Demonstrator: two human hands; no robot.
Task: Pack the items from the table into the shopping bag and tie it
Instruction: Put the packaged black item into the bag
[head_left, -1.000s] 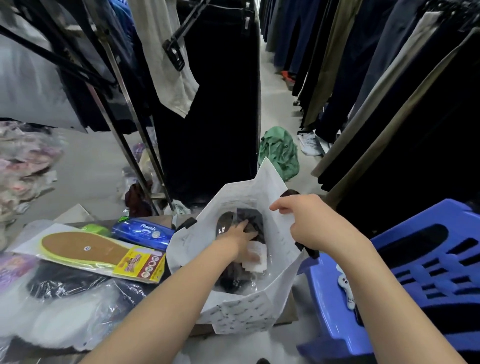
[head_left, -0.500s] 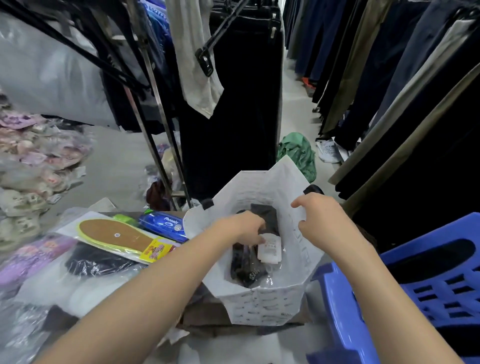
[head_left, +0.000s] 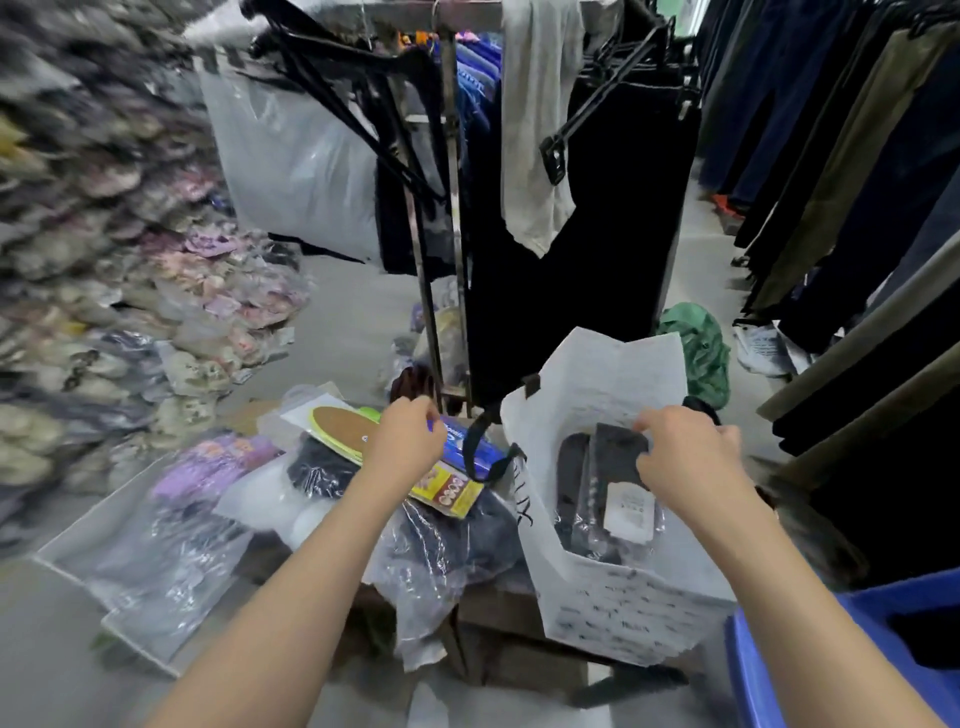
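A white printed shopping bag with black handles stands open at the table's right end. Inside lies a dark clear-wrapped garment with a white label. My right hand pinches the bag's far right rim. My left hand hovers over the packaged brown insole and the blue packet, fingers curled and holding nothing. Beside them lie dark clothes in clear plastic and a purple packet.
A clothes rack with black garments stands right behind the table. Heaps of bagged goods fill the left. Trousers hang along the right. A blue plastic stool sits at the lower right, a green bundle on the floor.
My left hand has come out of the bag and moved left over the insole pack. My right hand still holds the bag's rim. The camera has swung left.
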